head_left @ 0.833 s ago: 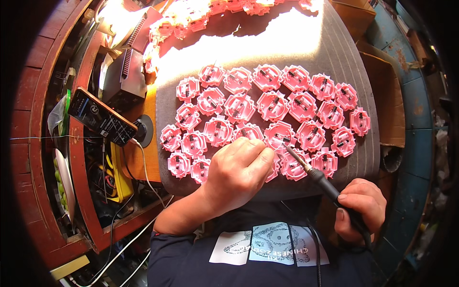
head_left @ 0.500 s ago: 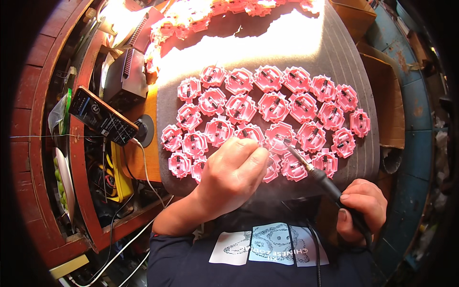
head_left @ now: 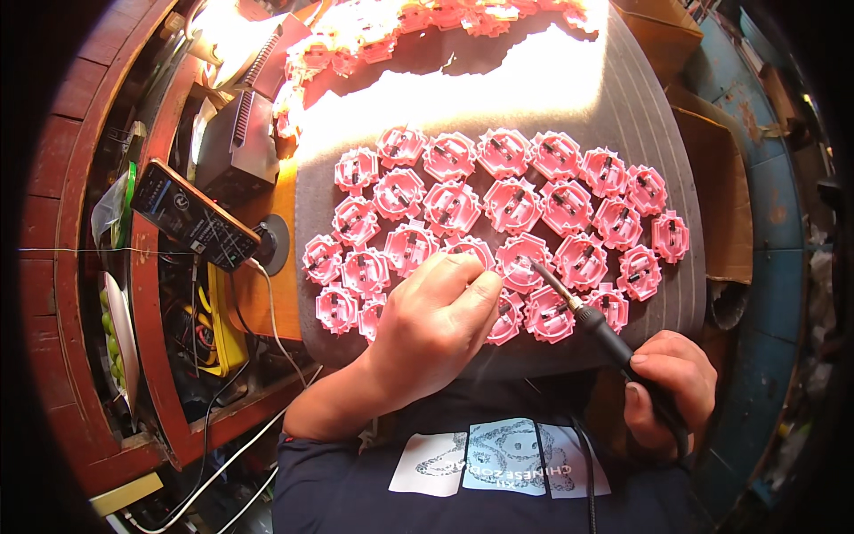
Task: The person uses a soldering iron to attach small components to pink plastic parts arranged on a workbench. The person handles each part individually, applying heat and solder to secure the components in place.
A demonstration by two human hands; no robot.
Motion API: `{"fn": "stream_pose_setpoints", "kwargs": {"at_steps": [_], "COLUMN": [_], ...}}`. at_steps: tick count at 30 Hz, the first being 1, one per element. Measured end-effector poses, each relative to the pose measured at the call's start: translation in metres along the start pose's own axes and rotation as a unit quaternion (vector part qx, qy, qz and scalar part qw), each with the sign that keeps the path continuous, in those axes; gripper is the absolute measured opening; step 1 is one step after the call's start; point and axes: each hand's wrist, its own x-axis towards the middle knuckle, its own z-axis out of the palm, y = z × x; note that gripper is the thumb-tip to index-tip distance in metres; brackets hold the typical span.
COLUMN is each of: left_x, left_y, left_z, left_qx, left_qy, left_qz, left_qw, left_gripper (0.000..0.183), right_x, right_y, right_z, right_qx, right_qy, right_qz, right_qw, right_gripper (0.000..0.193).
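My right hand (head_left: 672, 387) grips the black handle of a soldering iron (head_left: 608, 335), whose metal tip points up and left. That tip lies over a pink plastic housing (head_left: 513, 276) with small dark parts inside; I cannot tell whether it touches them. Just left of the tip, my left hand (head_left: 436, 311) is closed in a pinch, its back toward me. Whatever its fingertips hold is hidden. Rows of similar pink housings (head_left: 452, 207) lie open side up around both hands, and my left hand covers some of them.
The housings rest on a dark grey board (head_left: 654, 116), brightly sunlit at the far side, where more pink pieces (head_left: 374, 40) are heaped. A phone (head_left: 196, 218) stands on the left beside a dark box (head_left: 233, 142). Cardboard boxes (head_left: 712, 187) are at the right.
The whole scene has shifted slightly in the picture. Both hands keep nearly the same pose, and the iron's tip stays over the same pink housing.
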Motion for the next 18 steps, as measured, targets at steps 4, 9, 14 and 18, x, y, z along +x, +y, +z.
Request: {"fn": "stream_pose_setpoints", "kwargs": {"at_steps": [4, 9, 14, 18], "left_x": [0.0003, 0.0012, 0.0029, 0.0028], "left_y": [-0.0022, -0.0035, -0.0051, -0.006], "left_z": [0.0023, 0.0051, 0.0069, 0.0081], "left_qx": [0.012, 0.015, 0.012, 0.01], "left_qy": [-0.015, -0.012, -0.014, -0.013], "left_qz": [-0.002, 0.002, 0.007, 0.008], "left_qw": [1.0, 1.0, 1.0, 1.0], "left_gripper": [0.028, 0.029, 0.029, 0.028], "right_x": [0.0028, 0.0053, 0.0071, 0.0089], "right_y": [0.003, 0.0033, 0.0053, 0.0047], "right_z": [0.0023, 0.0033, 0.0037, 0.0033], "right_qx": [0.022, 0.026, 0.027, 0.029], "right_qy": [-0.011, -0.017, -0.023, -0.026], "right_qz": [-0.006, -0.006, -0.018, -0.02], "right_qw": [1.0, 0.999, 0.999, 0.999], "right_gripper": [0.031, 0.033, 0.033, 0.033]}}
